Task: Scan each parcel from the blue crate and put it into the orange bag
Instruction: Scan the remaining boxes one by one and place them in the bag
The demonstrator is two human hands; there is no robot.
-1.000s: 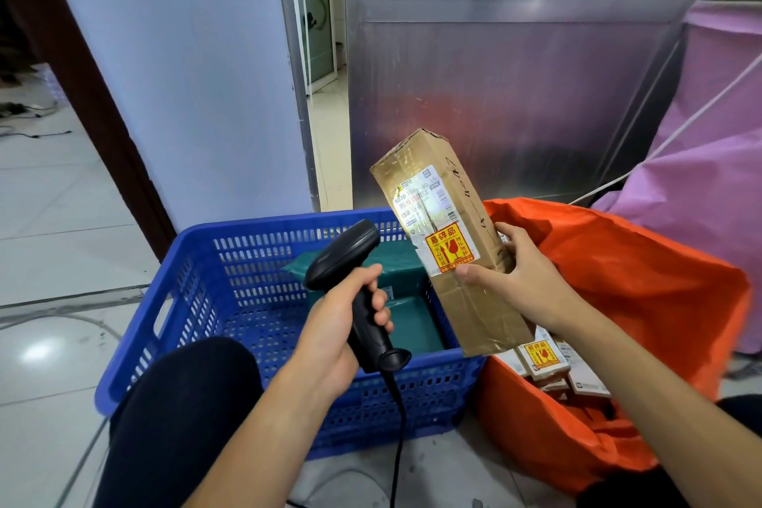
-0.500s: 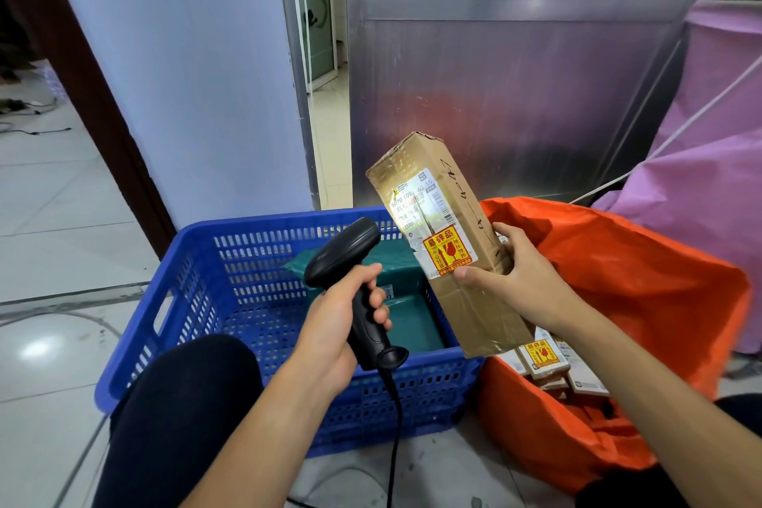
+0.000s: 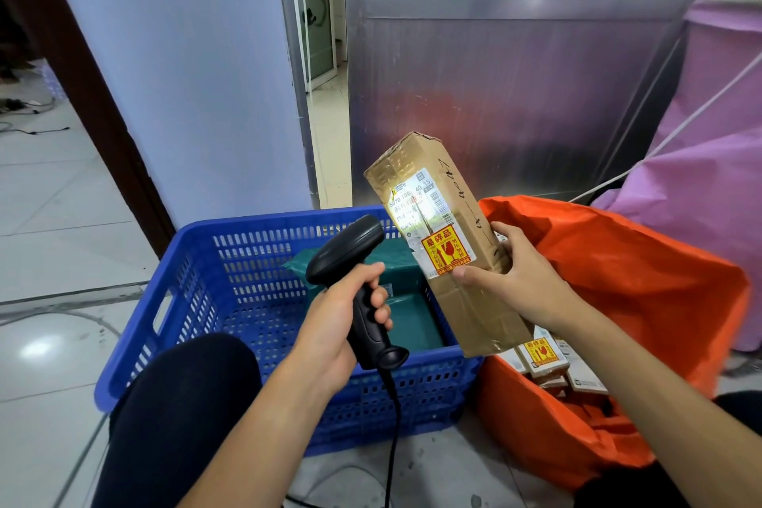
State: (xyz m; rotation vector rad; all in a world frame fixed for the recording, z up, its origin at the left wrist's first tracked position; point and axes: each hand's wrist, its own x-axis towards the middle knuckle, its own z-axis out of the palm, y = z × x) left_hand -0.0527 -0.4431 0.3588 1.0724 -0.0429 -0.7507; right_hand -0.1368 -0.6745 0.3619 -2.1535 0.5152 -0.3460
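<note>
long cardboard parcel (image 3: 474, 301) held up, tilted, over the gap between blue crate (image 3: 247, 229) and orange bag (image 3: 626, 285), label side turned to the scanner (image 3: 350, 247). bright light patch on the shipping label (image 3: 416, 202): likely mid-scan. right hand (image 3: 523, 280) wraps the parcel's middle, thumb at the fragile sticker's (image 3: 445, 250) lower edge, so the barcode stays uncovered. left hand (image 3: 334, 322) clenched round the scanner grip, head aimed up at the label. green parcels (image 3: 412, 326) lie in the crate; small boxes (image 3: 540, 355) already in the bag.
</note>
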